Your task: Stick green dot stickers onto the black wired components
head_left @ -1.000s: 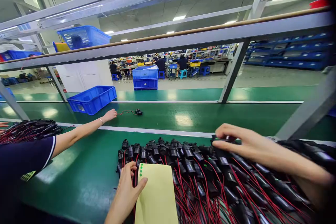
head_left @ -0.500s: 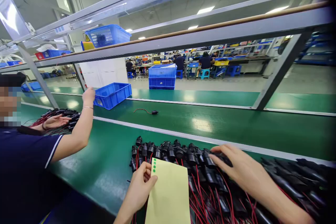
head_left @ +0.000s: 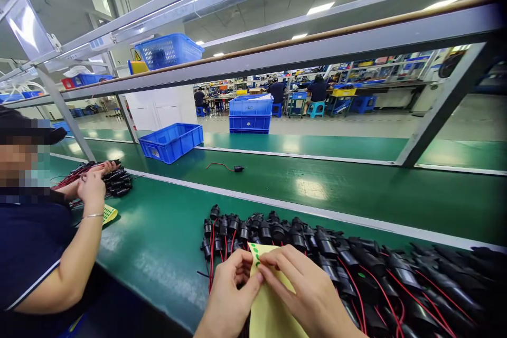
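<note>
My left hand (head_left: 232, 290) grips the left edge of a yellow sheet of green dot stickers (head_left: 273, 314), near its top corner. My right hand (head_left: 303, 288) has come to that same edge, with thumb and forefinger pinched at one green dot sticker (head_left: 257, 263); whether the dot has come off the sheet cannot be told. Behind and around the sheet lie many black cylindrical parts (head_left: 327, 243) with red and black wires. On one of them, right of my hands, a green dot (head_left: 361, 275) shows.
A co-worker (head_left: 39, 243) at left handles a similar pile of black parts (head_left: 119, 184), beside another yellow sticker sheet (head_left: 110, 214). A single wired part (head_left: 238, 169) lies on the green strip beyond the pale rail. A blue crate (head_left: 172, 142) stands farther back, under a metal shelf frame (head_left: 253, 60).
My right hand has left the black parts and moved left to the sheet's dotted edge. The co-worker's raised arm has come down to their pile. The view has shifted slightly.
</note>
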A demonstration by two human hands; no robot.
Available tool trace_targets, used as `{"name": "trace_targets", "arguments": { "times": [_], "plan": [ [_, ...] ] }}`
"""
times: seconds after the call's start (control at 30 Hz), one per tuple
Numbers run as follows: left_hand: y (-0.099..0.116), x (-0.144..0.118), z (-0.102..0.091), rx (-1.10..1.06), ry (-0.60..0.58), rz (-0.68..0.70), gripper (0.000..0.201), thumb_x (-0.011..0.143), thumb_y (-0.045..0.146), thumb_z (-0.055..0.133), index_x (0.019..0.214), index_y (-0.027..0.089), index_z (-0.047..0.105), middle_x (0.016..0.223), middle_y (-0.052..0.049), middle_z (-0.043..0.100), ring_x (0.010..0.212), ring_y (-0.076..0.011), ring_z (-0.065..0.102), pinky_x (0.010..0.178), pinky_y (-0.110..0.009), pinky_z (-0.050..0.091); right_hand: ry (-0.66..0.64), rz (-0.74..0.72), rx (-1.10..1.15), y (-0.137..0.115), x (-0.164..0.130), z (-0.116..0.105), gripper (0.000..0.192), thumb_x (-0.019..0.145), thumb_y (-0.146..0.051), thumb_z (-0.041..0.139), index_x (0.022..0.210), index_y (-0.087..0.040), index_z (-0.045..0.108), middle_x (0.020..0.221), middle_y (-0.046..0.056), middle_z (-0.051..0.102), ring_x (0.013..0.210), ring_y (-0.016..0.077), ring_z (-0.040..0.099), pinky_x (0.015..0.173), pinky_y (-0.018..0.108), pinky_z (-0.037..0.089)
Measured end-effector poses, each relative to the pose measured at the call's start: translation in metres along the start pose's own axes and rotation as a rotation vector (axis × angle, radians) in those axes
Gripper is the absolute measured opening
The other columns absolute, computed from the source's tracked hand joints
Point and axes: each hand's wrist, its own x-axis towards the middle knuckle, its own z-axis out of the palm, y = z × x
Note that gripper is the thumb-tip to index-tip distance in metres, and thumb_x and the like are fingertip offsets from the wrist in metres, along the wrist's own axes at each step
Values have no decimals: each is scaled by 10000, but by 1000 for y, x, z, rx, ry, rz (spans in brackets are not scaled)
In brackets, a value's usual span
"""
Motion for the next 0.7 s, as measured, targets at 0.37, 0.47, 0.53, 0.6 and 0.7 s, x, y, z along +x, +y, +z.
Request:
{"name": "trace_targets", "arguments": {
  "times": [0.37, 0.47, 0.53, 0.6, 0.7],
  "plan": [
    [-5, 10, 2, 40, 1, -21, 384, 912, 537, 526, 847, 162, 574, 772, -2, 530, 732, -138, 482, 695, -271, 388, -22, -59, -110, 3, -7, 3, 194, 961, -96, 497, 831, -201, 596, 721, -5, 641, 664, 153, 614, 622, 287, 482],
    [-17, 24, -3, 58, 4, -61, 397, 903, 558, 509, 808, 173, 537, 720, 16, 488, 672, -132, 447, 649, -279, 376, -64, -54, -114, 11, -16, 13, 172, 945, -86, 507, 837, -201, 576, 733, -8, 641, 669, 149, 616, 627, 285, 492],
    [-19, 32, -11, 127, 7, -49, 355, 920, 517, 517, 882, 168, 573, 804, -25, 577, 749, -162, 538, 706, -296, 431, -70, -40, -95, 19, -23, 20, 174, 937, -82, 487, 840, -204, 563, 726, -10, 636, 656, 140, 627, 613, 269, 504],
    [-15, 44, -24, 305, 54, 24, 311, 960, 451, 497, 1072, 176, 588, 1033, -88, 643, 923, -197, 606, 823, -317, 480, -105, -5, -77, 27, -30, 26, 184, 927, -76, 462, 847, -213, 553, 725, -14, 636, 645, 130, 645, 584, 245, 516],
    [-4, 89, -47, 697, 155, 217, 288, 1003, 354, 424, 1226, 203, 525, 1223, -118, 610, 1072, -212, 601, 945, -354, 504, -127, 31, -38, 36, -37, 31, 232, 890, -49, 415, 809, -230, 537, 680, -26, 631, 580, 107, 648, 505, 199, 515]
  ]
}}
